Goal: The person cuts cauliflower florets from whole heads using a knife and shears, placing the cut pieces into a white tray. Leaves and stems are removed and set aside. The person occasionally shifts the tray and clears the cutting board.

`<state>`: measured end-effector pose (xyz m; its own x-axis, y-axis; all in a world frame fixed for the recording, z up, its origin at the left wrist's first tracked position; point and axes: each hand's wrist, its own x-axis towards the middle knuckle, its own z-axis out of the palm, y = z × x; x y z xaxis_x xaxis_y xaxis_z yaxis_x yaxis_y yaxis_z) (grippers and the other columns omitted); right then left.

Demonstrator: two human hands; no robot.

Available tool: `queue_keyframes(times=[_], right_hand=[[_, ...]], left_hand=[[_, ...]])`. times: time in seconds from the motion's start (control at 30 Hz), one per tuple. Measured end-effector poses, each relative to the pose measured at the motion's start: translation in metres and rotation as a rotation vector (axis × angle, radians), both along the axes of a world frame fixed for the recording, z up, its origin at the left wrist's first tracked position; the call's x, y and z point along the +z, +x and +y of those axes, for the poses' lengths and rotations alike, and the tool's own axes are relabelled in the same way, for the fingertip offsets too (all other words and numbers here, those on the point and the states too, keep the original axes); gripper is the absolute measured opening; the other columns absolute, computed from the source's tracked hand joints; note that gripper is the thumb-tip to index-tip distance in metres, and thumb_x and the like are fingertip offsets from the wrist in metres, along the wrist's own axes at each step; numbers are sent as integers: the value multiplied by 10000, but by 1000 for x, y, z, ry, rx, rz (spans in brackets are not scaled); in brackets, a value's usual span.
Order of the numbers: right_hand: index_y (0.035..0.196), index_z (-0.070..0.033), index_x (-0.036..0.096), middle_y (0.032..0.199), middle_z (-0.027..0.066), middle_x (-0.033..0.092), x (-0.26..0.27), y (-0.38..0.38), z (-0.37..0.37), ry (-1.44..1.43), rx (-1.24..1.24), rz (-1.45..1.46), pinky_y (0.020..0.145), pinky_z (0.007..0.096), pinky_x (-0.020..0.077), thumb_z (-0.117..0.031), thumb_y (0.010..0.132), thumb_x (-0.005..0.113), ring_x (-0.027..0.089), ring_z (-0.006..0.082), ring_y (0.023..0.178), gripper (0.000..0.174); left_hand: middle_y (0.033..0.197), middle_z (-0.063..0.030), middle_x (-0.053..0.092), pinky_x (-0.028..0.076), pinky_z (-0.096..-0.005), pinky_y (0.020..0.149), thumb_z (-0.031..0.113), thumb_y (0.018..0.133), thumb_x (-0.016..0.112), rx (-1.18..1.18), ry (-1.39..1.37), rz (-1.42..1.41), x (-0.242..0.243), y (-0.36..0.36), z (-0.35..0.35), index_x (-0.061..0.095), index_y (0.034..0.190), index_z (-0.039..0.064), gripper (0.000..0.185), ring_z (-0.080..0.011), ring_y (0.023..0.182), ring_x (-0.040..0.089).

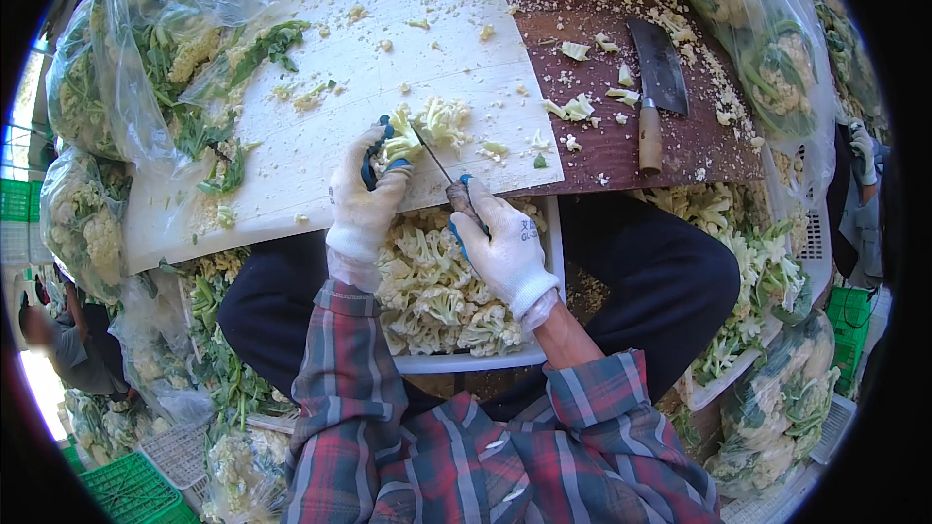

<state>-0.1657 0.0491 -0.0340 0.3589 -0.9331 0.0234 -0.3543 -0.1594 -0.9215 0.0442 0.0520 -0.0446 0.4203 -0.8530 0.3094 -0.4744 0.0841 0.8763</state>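
Note:
My left hand [371, 185], in a white glove with blue fingertips, grips a piece of cauliflower [402, 137] over the near edge of the white board [320, 153]. In my right hand [502, 244], gloved the same way, is the handle of a small knife [437, 162]. Its thin blade points away from me, its tip beside the held piece. Another cauliflower floret [445, 120] lies on the board just right of the blade. Below both hands, between my knees, a white crate [466, 362] holds many cut florets [444, 306].
A cleaver [657, 73] with a wooden handle lies on the dark red board [597, 138] among scraps. Plastic bags of cauliflower [156, 51] stand at left, and another bag [772, 51] at right. Leaf trimmings [757, 269] fill a container by my right knee. A person [73, 349] is at far left.

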Motion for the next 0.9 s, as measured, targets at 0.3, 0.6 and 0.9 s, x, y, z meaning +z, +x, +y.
queue_keyframes(times=[0.3, 0.6, 0.9], right_hand=[[1393, 68, 618, 1144, 207, 757, 23, -19, 4, 95, -54, -281, 917, 324, 559, -121, 952, 719, 747, 254, 994, 490], [1404, 9, 641, 1065, 201, 757, 23, -20, 5, -74, 29, -176, 818, 344, 565, -102, 923, 746, 741, 262, 924, 505], [1422, 25, 611, 1076, 238, 744, 12, -5, 14, 108, 22, -142, 857, 409, 578, -154, 954, 705, 747, 346, 973, 509]], left_hand=[[1332, -91, 625, 494, -323, 1057, -12, 889, 636, -16, 73, 20, 2, 16, 1, 689, 1353, -16, 467, -178, 1208, 605], [1248, -68, 680, 525, -276, 980, -22, 968, 662, 76, 89, 359, -4, 12, -3, 656, 1300, 37, 338, -128, 1074, 632], [1275, -127, 673, 527, -331, 1024, -60, 891, 696, 59, -142, 153, -21, 13, 0, 693, 1157, -4, 272, -216, 1148, 648]])
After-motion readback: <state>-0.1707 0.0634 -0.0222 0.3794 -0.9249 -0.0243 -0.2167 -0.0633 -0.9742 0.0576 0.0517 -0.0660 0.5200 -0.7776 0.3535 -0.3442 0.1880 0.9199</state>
